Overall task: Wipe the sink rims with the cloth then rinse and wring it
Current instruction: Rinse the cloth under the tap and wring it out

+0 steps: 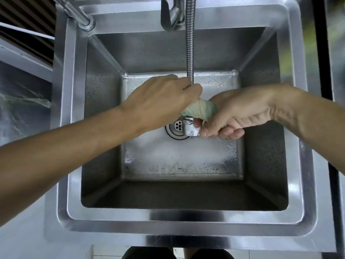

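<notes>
Both hands meet over the middle of the basin, and the cloth (pixel 199 109) is bunched between them, a pale green and cream terry wad held above the drain (pixel 177 128). The left hand (pixel 164 98) comes in from the left with its fingers (pixel 194 89) clenched over the cloth's upper end, knuckles up, right against the hanging metal hose (pixel 190 40). The right hand (pixel 240 111) reaches in from the right, palm side turned toward me; its fingers (pixel 231 132) curl around the cloth's other end, so only the short middle stretch of fabric shows between the two grips. Beneath that hand, just at the thumb tip, sits a shiny chrome spray head (pixel 190 128), partly over the drain; whether the thumb presses it or only lies beside it I cannot tell.

Around them the steel sink (pixel 179 215) is wet: droplets bead the side walls, and a thin milky film of water spreads across the basin floor around the drain. The broad flat rim frames the basin on all four sides. At the back rim stands the tap (pixel 168 14) with its lever handle, the ribbed hose dropping straight down from beside it, and a second chrome spout (pixel 78 14) slants in at the back left corner. No brand mark, label or writing can be read on anything.
</notes>
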Demonstrator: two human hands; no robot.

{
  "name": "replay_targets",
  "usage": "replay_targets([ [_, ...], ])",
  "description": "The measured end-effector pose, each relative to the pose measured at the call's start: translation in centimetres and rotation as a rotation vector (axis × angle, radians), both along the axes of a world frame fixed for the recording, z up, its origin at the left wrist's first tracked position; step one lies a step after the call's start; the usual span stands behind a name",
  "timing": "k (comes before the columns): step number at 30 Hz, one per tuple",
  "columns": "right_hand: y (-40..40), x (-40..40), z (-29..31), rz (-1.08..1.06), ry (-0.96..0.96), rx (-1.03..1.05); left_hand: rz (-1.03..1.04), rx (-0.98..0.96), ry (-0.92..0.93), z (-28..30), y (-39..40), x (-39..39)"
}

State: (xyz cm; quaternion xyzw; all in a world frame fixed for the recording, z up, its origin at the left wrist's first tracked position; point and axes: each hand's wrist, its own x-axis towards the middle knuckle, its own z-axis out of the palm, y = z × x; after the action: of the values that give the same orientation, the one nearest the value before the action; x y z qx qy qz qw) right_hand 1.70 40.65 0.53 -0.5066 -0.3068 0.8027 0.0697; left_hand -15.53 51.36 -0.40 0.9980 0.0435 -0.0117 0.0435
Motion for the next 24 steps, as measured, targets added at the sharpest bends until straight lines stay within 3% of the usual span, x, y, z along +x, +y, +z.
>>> replay_targets([
  [4,0.2,-2.3,-0.1,0.137,-0.54,0.218,0.058,0.127,0.081,-0.3,-0.5,-0.6],
  [6,0.4,-3.2,-0.2,0.104,-0.765,0.369,0.127,0.136,0.128,0.1,-0.8,-0.3],
  [11,0.9,-3.4,0.0,0.269,-1.162,0.621,0.375,-0.099,0.274,0.2,-0.9,1.1],
  [14,1.0,-3.2,0.0,0.389,-1.258,0.792,0.539,-0.4,0.352,-0.3,-0.9,1.5],
  [19,1.0,-3.1,-0.2,0.508,-1.256,0.898,0.699,-0.924,0.473,-0.1,-1.9,1.2],
  [24,1.0,-2.9,-0.4,0.516,-1.253,0.951,0.767,-1.088,0.467,-0.2,-2.3,1.0],
])
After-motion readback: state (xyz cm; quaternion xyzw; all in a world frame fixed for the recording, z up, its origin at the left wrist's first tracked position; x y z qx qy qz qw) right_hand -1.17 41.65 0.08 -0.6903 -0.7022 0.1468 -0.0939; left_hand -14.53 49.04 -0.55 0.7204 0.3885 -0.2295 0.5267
